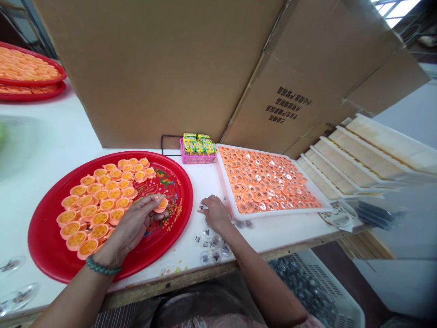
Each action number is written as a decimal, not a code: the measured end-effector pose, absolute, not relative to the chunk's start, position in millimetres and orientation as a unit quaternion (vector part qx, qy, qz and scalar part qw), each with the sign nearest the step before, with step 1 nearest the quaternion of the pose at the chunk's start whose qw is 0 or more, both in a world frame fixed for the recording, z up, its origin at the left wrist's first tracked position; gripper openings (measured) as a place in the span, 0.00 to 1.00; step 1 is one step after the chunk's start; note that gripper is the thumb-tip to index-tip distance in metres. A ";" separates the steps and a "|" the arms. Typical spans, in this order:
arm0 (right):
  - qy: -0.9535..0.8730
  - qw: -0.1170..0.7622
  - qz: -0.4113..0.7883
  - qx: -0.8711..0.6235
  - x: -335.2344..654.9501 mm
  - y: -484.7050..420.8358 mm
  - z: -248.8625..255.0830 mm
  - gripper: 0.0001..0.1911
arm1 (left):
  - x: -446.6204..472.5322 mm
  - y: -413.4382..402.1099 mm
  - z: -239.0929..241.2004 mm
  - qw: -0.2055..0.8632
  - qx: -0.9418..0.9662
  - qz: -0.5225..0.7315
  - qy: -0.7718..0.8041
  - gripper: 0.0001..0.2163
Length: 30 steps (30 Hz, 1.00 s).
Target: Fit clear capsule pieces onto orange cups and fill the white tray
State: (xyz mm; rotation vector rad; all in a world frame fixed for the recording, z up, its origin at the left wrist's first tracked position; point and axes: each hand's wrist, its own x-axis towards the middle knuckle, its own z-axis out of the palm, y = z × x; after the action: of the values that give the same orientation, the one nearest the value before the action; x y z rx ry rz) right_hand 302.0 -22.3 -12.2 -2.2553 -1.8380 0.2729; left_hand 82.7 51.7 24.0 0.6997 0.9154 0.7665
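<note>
My left hand (138,223), wearing a green bead bracelet (103,265), is closed on a small orange cup (161,205) with yellow bits inside. It is over a round red tray (182,182) that holds many more of these cups (100,218). To the right of the tray, my right hand (215,214) is bent down at the white table, its fingertips pinching what looks like a clear disc (201,207) with a dark print. Below that hand lie several loose clear discs (215,241) with panda prints.
A white tray (228,193) of orange cups topped with clear discs is at right. Beside it sit a pink basket (198,159) of small yellow-green packets and stacked white trays (341,157). Cardboard (170,68) walls the back. A white crate (344,291) stands below the table.
</note>
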 end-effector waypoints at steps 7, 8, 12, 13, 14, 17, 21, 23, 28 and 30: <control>-0.581 0.255 0.185 -0.750 298.9 -26.9 -13.2 0.06 | 81.5 51.8 21.7 0.771 0.329 0.356 0.415 0.07; -0.568 0.287 0.209 -0.742 297.8 -28.6 -14.1 0.06 | 81.4 51.7 20.6 0.769 0.331 0.356 0.415 0.07; -0.519 0.403 0.280 -0.700 289.9 -34.1 -7.0 0.08 | 81.8 50.5 17.8 0.772 0.332 0.352 0.412 0.06; -0.502 0.427 0.306 -0.687 287.2 -34.6 -2.0 0.08 | 82.0 50.2 17.7 0.774 0.329 0.351 0.412 0.05; -0.483 0.450 0.336 -0.672 284.3 -34.7 3.7 0.07 | 82.3 49.9 17.7 0.777 0.325 0.349 0.411 0.05; -0.439 0.505 0.407 -0.622 276.0 -33.4 19.9 0.06 | 82.4 49.6 18.2 0.785 0.319 0.341 0.408 0.06; -0.435 0.531 0.439 -0.579 267.4 -31.0 27.8 0.10 | 81.4 50.0 17.8 0.794 0.320 0.335 0.393 0.06; -0.427 0.534 0.457 -0.569 263.6 -30.1 27.7 0.12 | 81.1 50.0 18.0 0.796 0.321 0.336 0.389 0.06; -0.414 0.554 0.484 -0.536 256.2 -28.5 29.7 0.08 | 80.9 48.5 21.6 0.804 0.319 0.335 0.373 0.06; -0.415 0.557 0.497 -0.520 254.1 -27.8 31.3 0.11 | 80.7 48.0 21.9 0.807 0.317 0.333 0.372 0.06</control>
State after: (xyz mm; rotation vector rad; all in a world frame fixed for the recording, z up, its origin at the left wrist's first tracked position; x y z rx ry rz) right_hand 254.1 -27.8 31.3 -1.2271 -0.9785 1.1732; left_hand 80.7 48.0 21.9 0.6774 0.7959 0.7115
